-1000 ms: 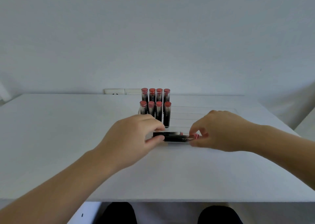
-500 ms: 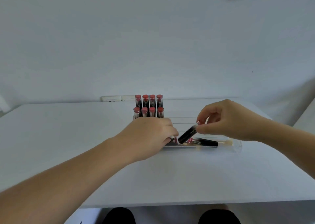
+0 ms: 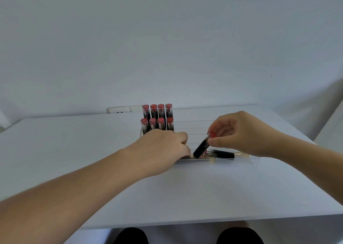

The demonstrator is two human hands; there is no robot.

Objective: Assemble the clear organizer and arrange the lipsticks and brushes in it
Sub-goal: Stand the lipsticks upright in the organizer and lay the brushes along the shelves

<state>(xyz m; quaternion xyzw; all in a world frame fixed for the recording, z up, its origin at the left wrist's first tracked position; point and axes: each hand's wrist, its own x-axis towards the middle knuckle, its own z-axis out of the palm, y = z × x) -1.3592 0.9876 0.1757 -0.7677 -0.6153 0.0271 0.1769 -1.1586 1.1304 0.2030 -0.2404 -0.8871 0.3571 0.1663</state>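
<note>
At the near edge of the clear organizer [image 3: 256, 160] on the white counter [image 3: 74, 151], the right hand [image 3: 239, 132] pinches a tilted lipstick [image 3: 203, 145] by its red cap, while the left hand [image 3: 163, 151] curls its fingers [image 3: 182, 138] down beside it, their grasp hidden, eight lipsticks [image 3: 157, 119] standing at the far left.
</note>
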